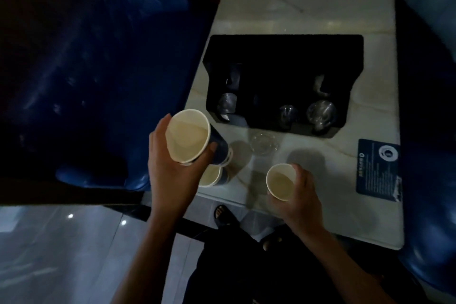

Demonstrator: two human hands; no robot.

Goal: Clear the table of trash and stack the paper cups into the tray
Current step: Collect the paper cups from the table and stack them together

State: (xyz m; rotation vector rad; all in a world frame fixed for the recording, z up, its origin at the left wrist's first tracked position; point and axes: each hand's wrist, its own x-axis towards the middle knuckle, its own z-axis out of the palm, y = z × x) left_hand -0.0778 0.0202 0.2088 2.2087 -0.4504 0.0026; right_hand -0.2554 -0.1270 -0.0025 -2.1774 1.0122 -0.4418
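the left hand holds a tall paper cup near the middle of the frame, its grip closed around the dark blue wall with the fingers wrapped under the rim and the open mouth tilted toward the camera. just below it, partly hidden by that hand, a second paper cup stands on the pale desk. the right hand, lower right of centre, has its grip closed on a smaller paper cup, the cup sitting at the left of the palm, mouth up. a clear plastic lid lies on the desk between the two hands and the black tray, which sits above them and holds several clear lids along its near edge. a dark blue card lies at the desk's right edge.
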